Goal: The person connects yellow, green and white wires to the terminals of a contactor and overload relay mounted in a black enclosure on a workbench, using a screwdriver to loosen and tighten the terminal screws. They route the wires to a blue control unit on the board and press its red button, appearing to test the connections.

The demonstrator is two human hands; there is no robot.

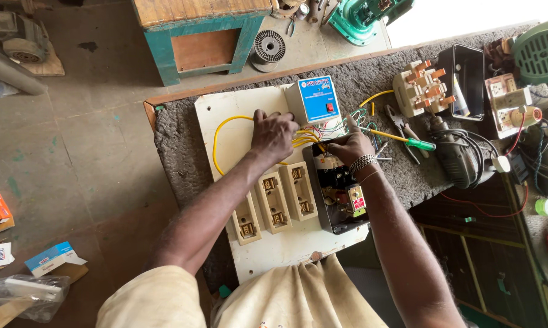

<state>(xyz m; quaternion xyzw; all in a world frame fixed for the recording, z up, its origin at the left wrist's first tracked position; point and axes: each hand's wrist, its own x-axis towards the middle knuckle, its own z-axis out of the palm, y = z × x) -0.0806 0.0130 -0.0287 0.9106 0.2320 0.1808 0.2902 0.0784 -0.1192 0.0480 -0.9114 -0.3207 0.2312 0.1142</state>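
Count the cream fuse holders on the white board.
3. The cream fuse holders sit side by side below the left hand: left one, middle one, right one, next to the black switch box. The left forearm covers part of the left one.

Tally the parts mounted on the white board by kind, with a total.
Cream fuse holders: 3
Black starter box, open: 1
Blue-faced control box: 1
Total: 5

The left hand presses the yellow wires; the right hand rests on the starter box's top.
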